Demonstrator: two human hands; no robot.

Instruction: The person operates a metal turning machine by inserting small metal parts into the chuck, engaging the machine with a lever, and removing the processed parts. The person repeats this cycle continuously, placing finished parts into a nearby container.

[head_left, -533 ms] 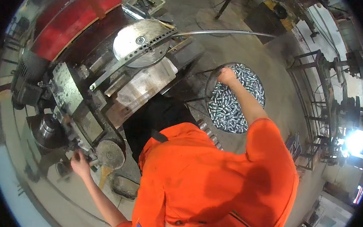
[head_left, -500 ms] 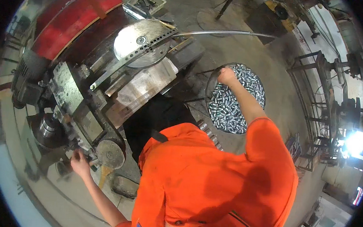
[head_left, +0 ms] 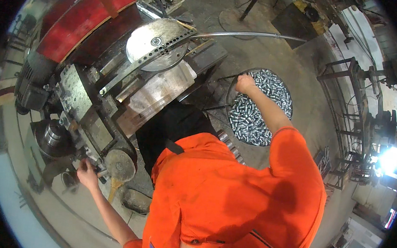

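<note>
My right hand is closed over the far left part of a round tray heaped with short shiny metal cylinders. What sits inside its fingers, if anything, is hidden. At the lower left my left hand is closed beside the machine's near end, close to a short metal rod. Its fingertips are partly hidden, and what they grip is too small to make out. A round metal plate lies just right of that hand.
A machine bed with a large metal disc and a perforated bar stands ahead. A long pipe reaches right from it. A red panel is far left, a parts bin behind, a metal rack right.
The view has shifted slightly. My right hand stays closed over the tray's edge, and my left hand remains by the machine with little visible movement.
</note>
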